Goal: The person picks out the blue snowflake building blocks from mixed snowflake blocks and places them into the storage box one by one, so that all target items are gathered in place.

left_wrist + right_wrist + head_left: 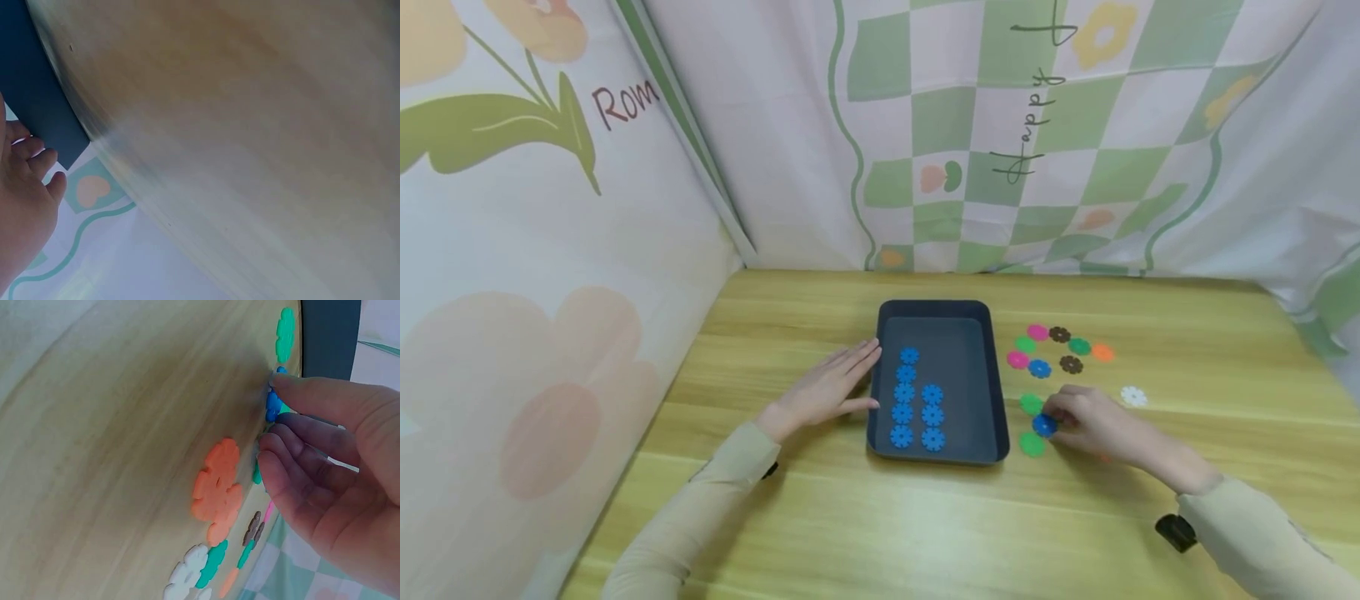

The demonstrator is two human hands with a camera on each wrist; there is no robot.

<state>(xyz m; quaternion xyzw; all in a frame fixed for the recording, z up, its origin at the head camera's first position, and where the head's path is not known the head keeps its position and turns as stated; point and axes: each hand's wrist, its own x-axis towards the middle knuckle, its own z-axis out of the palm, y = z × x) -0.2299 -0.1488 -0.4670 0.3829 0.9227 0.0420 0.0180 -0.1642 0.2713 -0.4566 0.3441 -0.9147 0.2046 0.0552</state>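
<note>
A dark rectangular tray (964,383) stands on the wooden table, with two columns of blue flower-shaped discs (905,392) lying in its left half. At the tray's left wall, my left hand (831,387) rests with its fingers stretched out against the side; the left wrist view shows this hand (28,187) beside the tray wall (37,81). Right of the tray, my right hand (1093,423) pinches a blue flower-shaped disc (1044,425) between thumb and fingers, low over the table. In the right wrist view, the thumb partly hides that blue disc (273,406).
Green discs (1032,444) lie close to the right hand. Farther back are loose pink, brown, orange, green and blue discs (1040,368), and a white disc (1133,396) lies to the right. An orange disc (219,484) shows beneath the right hand. Patterned curtains (970,125) enclose the table.
</note>
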